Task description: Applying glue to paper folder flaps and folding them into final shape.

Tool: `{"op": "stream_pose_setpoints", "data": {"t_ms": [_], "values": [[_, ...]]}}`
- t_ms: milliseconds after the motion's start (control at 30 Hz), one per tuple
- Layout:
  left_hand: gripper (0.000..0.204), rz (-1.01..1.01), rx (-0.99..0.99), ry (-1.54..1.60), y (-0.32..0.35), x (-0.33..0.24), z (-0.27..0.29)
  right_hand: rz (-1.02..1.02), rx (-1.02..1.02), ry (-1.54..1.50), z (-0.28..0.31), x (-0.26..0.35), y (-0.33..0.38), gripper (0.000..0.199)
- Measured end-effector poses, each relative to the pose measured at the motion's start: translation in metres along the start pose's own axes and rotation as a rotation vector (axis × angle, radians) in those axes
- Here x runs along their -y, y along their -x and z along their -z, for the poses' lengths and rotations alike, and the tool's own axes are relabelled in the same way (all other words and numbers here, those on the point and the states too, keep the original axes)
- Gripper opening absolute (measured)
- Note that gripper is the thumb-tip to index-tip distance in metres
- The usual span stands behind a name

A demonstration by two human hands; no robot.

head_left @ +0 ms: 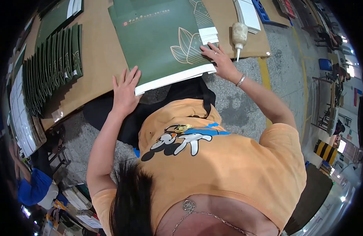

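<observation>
- Far to the left of the big green sheet stack [165, 43], a fanned row of folded green pieces [53, 63] lies overlapped on the brown counter [100, 59], with white sheets [20, 114] along its outer edge.
- My left hand [125, 91] lies flat with its fingers spread, pressed on the counter at the stack's near left corner, just touching the white edge.
- The green sheet stack itself sits in front of me, its near edge overhanging the counter a little above my lap. I judge that overhang a risk: a shove from either hand could slide the top sheets off towards the floor.
- My right hand [217, 59] rests on the stack's near right corner, fingers spread and fingertips down on the leaf print and the white flap [209, 34] there; it pinches nothing that I can make out.
- Just right of the stack stands a squeeze bottle of glue [239, 37], nozzle down, close to my right wrist. I reckon a careless sweep could knock it and smear the green face.
- Beyond it lies another white pile [248, 15].
</observation>
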State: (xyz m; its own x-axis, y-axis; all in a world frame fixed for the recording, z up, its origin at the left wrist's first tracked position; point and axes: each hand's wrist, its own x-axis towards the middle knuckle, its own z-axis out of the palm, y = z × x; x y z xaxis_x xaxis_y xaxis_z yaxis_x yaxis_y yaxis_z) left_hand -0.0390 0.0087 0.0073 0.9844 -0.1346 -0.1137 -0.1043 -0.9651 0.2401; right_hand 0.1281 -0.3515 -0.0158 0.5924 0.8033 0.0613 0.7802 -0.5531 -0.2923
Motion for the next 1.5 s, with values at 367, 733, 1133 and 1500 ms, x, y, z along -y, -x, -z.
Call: {"op": "stream_pose_setpoints", "data": {"t_ms": [367,733,1133,1500], "values": [[0.053,-0.099,-0.352,0.341,-0.009,0.014,-0.007,-0.069,-0.118,-0.065,0.018,0.008,-0.013,0.031],[0.076,0.088,-0.339,0.526,-0.004,0.011,-0.013,-0.140,-0.112,-0.235,0.015,0.008,-0.008,0.030],[0.071,0.165,-0.330,0.562,-0.004,0.006,-0.011,-0.181,-0.026,-0.241,0.020,0.014,-0.006,0.037],[0.072,0.053,-0.418,0.604,-0.008,0.011,-0.015,-0.145,-0.076,-0.242,0.015,0.009,-0.004,0.032]]}}
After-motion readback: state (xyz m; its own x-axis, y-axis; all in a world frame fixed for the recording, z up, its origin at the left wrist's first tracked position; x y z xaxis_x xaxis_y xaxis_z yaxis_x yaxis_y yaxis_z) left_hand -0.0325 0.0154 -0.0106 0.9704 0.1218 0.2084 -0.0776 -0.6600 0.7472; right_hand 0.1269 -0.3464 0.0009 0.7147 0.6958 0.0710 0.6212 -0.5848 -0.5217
